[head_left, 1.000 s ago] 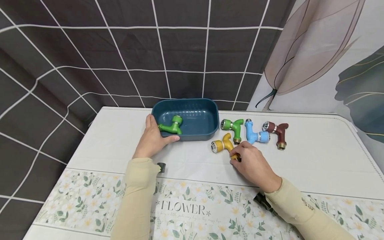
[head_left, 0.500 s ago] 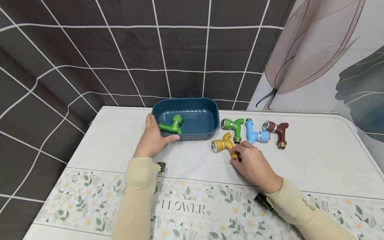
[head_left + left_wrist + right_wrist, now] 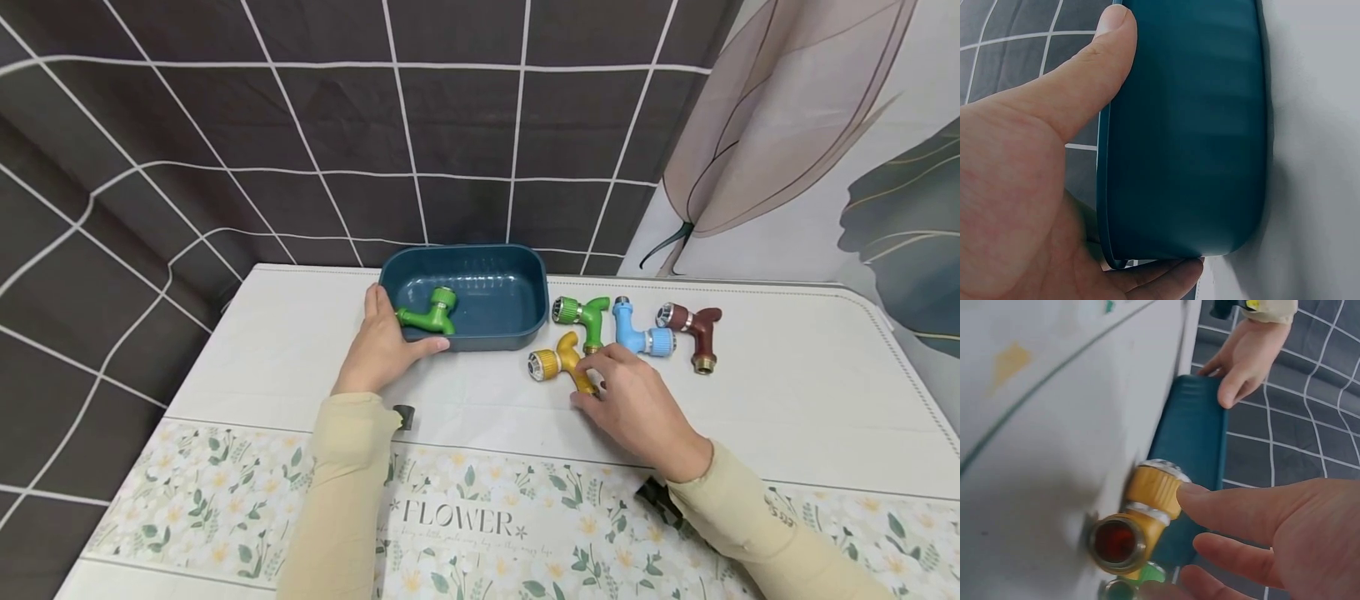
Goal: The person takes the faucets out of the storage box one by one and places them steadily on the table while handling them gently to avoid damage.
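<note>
My left hand [image 3: 375,354] holds the left front corner of a dark teal plastic basin [image 3: 498,340], its thumb along the front rim and its fingers around the left end. A green tap [image 3: 435,318] lies inside the basin at the left. To the basin's right, a yellow tap [image 3: 547,364] lies on the table. My right hand [image 3: 637,408] is at the tap's threaded end, thumb and fingers parted. In the right wrist view, the outstretched thumb overlaps the yellow tap's ribbed knob [image 3: 1152,489], and the threaded opening [image 3: 1117,542] faces the camera.
A second green tap [image 3: 592,318] lies just behind the yellow one. Further right are a light blue tap [image 3: 634,340] and a dark red tap [image 3: 701,332]. A dark grid-patterned cloth [image 3: 465,125] rises behind the basin. A floral strip [image 3: 465,483] crosses the table's front.
My right hand's thumb and fingers have spread apart from their pinch on the yellow tap's threaded end. The tap, the basin and my left hand stay put.
</note>
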